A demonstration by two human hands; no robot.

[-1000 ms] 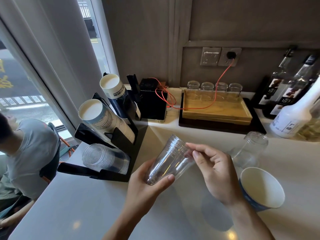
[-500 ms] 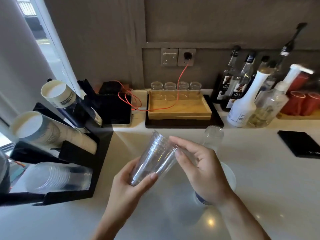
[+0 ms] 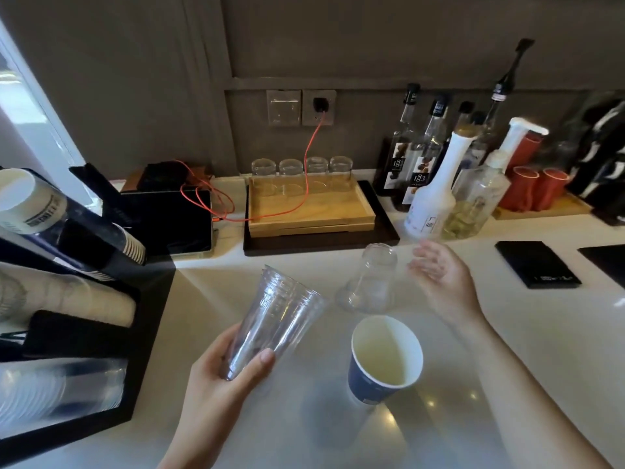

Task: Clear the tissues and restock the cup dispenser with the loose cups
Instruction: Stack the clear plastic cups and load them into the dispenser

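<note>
My left hand (image 3: 220,380) grips the base of a nested stack of clear plastic cups (image 3: 277,316), tilted with the rims pointing up and away. My right hand (image 3: 439,279) hovers with relaxed fingers just right of a single clear plastic cup (image 3: 372,279) that stands upside down on the white counter. It holds nothing. A blue paper cup (image 3: 385,360) with a white inside stands upright in front of that cup. The black cup dispenser (image 3: 145,333) at the left holds paper cups in its upper slots and clear cups (image 3: 61,390) in the bottom slot. No tissues are in view.
A wooden tray (image 3: 311,211) with several upturned glasses sits at the back, crossed by a red cable. Syrup bottles (image 3: 433,194) and red cups (image 3: 537,191) stand at the back right. A black scale (image 3: 537,262) lies on the counter right of my right hand.
My right hand has let go of the clear cup stack and moved right, to beside the upturned clear cup. The view has swung right. The left hand keeps the stack.
</note>
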